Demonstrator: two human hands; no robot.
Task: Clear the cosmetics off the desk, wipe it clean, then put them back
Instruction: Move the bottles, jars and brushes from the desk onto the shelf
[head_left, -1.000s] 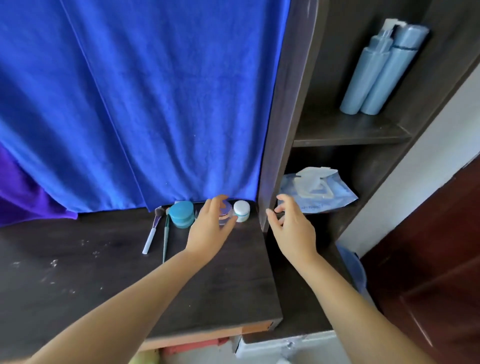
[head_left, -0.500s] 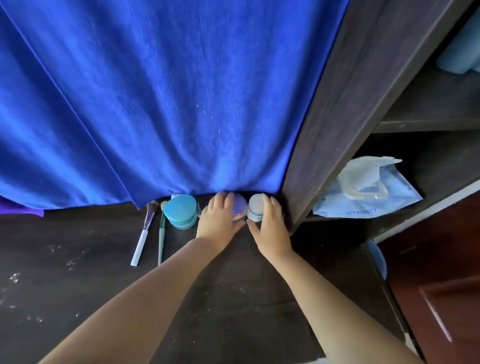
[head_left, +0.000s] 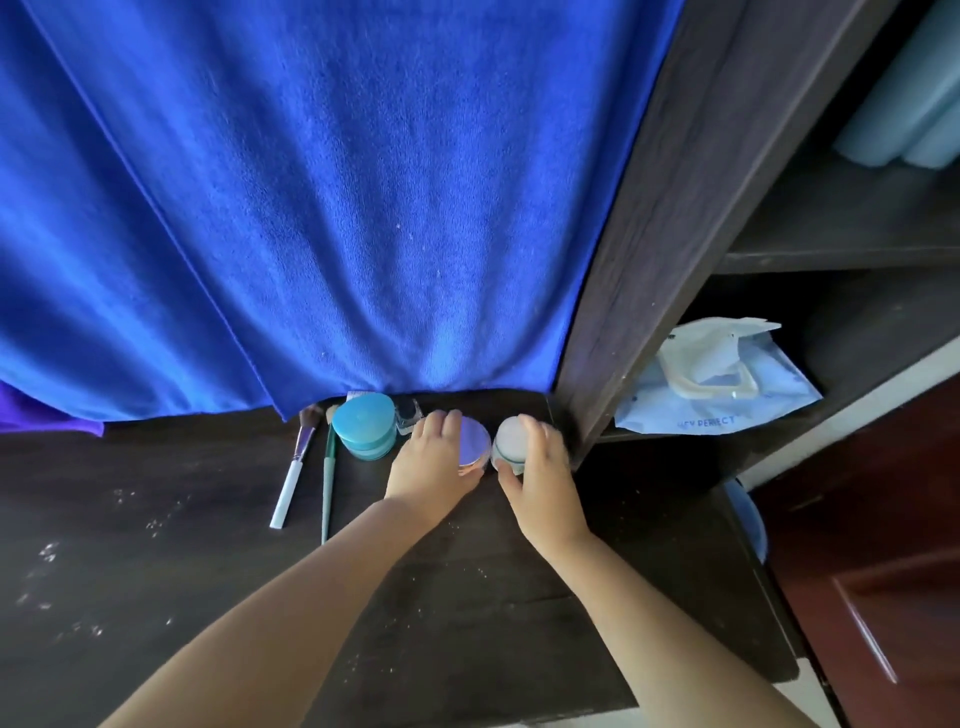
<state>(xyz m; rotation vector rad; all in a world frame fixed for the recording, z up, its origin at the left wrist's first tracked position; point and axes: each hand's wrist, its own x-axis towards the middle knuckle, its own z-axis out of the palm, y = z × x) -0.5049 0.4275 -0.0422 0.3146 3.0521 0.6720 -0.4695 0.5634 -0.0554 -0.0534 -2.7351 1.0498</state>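
Note:
Cosmetics stand in a row at the back of the dark desk (head_left: 156, 561), under a hanging blue towel (head_left: 322, 208). My left hand (head_left: 434, 467) grips a round jar with a shiny purple lid (head_left: 475, 441). My right hand (head_left: 540, 473) is closed around a small white jar (head_left: 508, 436) beside it. Left of them stands a teal jar (head_left: 363, 423), with a small clear bottle (head_left: 408, 413) behind it. A white-handled brush (head_left: 291, 478) and a green-handled brush (head_left: 327, 478) lie further left.
A dark shelf unit (head_left: 639, 260) rises right of the jars. A pale blue wipes pack (head_left: 717, 389) lies on its lower shelf, light blue bottles (head_left: 904, 119) on the upper one. White specks dot the desk. A dark red door (head_left: 883, 571) is at right.
My right hand moved from the shelf edge to the white jar and closed on it. My left hand settled onto the purple-lidded jar. The view moved closer to the desk's back.

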